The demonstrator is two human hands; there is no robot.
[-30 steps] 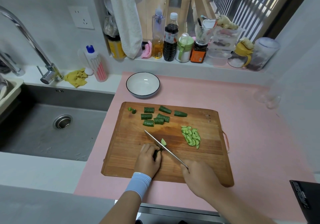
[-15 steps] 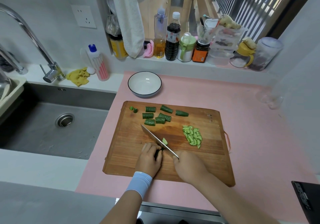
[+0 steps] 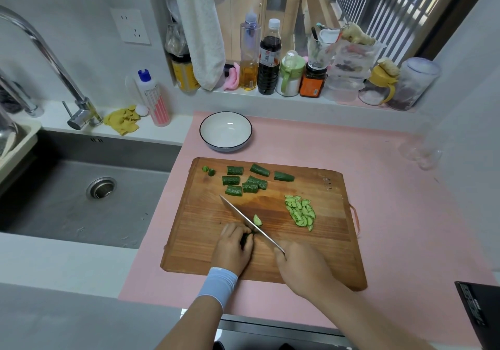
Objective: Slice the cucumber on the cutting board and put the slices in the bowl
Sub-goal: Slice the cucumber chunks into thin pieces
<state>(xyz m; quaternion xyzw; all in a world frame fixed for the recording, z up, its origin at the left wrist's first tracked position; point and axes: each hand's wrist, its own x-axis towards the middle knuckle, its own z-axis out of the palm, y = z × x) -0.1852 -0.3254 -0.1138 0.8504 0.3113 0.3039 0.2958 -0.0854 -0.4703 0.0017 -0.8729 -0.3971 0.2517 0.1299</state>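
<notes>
My left hand (image 3: 233, 244) clamps cucumber stub (image 3: 245, 238) on board's (image 3: 324, 255) near half. My right hand (image 3: 300, 266) grips knife (image 3: 238, 211), pushed forward since last stroke. Fresh slice (image 3: 257, 220) leans on blade. Uncut chunks (image 3: 243, 180) wait at board's far edge. Bowl (image 3: 205, 140) beyond board unfilled.

Soft window daylight — warped edges

Your right hand (image 3: 303, 266) wraps the handle of the knife (image 3: 238, 213), so only the blade shows. The cucumber piece (image 3: 245, 238) under your left hand (image 3: 232, 247) shows as a dark sliver between the fingers. The tap (image 3: 40, 52) runs off the left edge. A black object (image 3: 481, 314), perhaps a device, is cut by the lower right corner. Labels on the bottles (image 3: 269, 60) are too small to read.
</notes>
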